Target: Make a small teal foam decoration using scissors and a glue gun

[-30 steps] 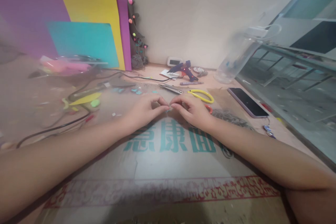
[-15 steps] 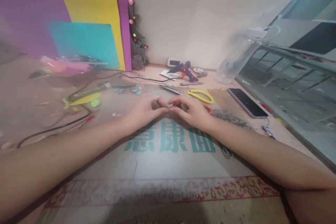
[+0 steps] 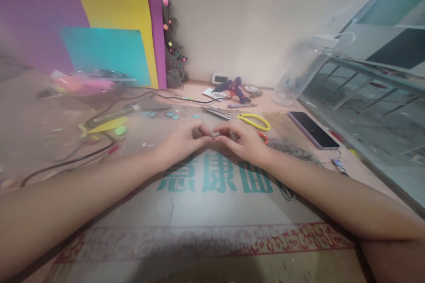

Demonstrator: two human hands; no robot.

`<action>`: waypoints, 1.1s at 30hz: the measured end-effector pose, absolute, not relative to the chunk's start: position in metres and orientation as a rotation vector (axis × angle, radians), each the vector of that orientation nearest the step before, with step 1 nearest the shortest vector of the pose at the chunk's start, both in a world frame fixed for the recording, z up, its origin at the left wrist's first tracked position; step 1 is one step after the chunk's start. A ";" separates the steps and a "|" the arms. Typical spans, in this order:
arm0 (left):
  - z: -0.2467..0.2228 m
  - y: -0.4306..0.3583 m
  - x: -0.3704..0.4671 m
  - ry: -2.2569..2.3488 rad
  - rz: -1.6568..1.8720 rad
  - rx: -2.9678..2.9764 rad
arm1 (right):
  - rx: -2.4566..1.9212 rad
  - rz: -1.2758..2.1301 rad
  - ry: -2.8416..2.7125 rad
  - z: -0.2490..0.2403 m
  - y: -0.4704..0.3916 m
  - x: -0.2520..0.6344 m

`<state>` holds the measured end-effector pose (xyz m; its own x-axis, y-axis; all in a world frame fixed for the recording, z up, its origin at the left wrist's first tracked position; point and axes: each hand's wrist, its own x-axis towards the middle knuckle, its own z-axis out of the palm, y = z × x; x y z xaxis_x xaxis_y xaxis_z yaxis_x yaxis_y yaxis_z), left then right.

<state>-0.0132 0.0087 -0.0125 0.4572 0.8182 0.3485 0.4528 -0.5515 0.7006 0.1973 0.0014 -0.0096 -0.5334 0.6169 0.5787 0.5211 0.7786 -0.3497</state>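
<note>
My left hand (image 3: 191,136) and my right hand (image 3: 239,139) meet over the middle of the board, fingertips almost touching. Each pinches thumb against forefinger. Between them shows a short bit of a thin grey strand (image 3: 214,136); most of it is hidden by the fingers. Just beyond my right hand lie scissors with yellow and orange handles (image 3: 255,121), their blades pointing left. A loose heap of grey cord (image 3: 294,149) rests to the right, partly behind my right forearm.
A printed cardboard sheet (image 3: 199,212) covers the near table. Behind are a hot glue gun (image 3: 235,89), its black cable running left, and a small white clock (image 3: 221,78). A phone (image 3: 314,130) and clear bottle (image 3: 300,70) stand right. Coloured sheets (image 3: 116,9) lean back left.
Both hands stay in nearly the same place, still pinching. The bit of strand between the fingertips shows slightly differently; nothing else has visibly moved.
</note>
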 end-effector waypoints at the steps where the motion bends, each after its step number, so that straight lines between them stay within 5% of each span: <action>1: -0.012 0.009 -0.013 1.054 0.928 2.187 | -0.838 0.182 -2.258 -0.009 0.001 0.197; 33: -0.011 0.008 -0.013 1.074 0.903 2.208 | -0.865 0.290 -2.287 -0.007 0.000 0.196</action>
